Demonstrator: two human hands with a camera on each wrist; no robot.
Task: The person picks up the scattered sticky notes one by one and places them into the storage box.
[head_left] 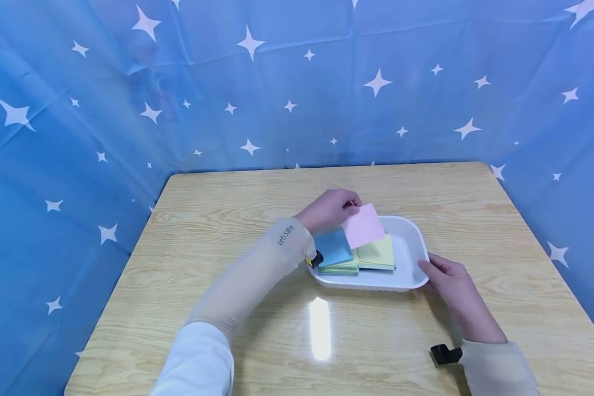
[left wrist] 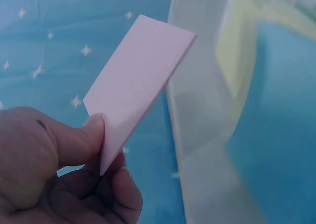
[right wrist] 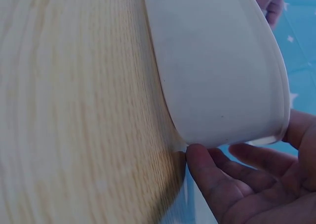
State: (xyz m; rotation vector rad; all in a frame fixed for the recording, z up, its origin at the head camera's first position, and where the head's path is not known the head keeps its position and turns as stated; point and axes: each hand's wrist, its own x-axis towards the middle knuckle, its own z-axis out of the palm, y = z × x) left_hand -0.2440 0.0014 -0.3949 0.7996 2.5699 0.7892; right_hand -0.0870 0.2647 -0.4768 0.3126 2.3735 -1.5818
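Note:
Between thumb and fingers, my left hand [head_left: 333, 209] pinches a thin pink sticky note pad [head_left: 363, 226] by one edge, above a white tray [head_left: 408, 242]. In the left wrist view the pink pad [left wrist: 138, 68] stands tilted up from the thumb, its narrow side showing. My right hand [head_left: 449, 283] grips the tray's near right corner, thumb at the rim and fingers against the outer wall [right wrist: 222, 86]. Inside the tray, a blue sticky note pad [head_left: 333, 248] tops a stack on the left. Beside it lies a pale yellow pad [head_left: 378, 253] on another stack, partly hidden by the pink one.
The tray stands on a wood-grain table [head_left: 218, 220]. A blue curtain with white stars [head_left: 277, 82] hangs behind the table and at its sides. Both wrists carry small black devices, one [head_left: 446, 355] near the right sleeve.

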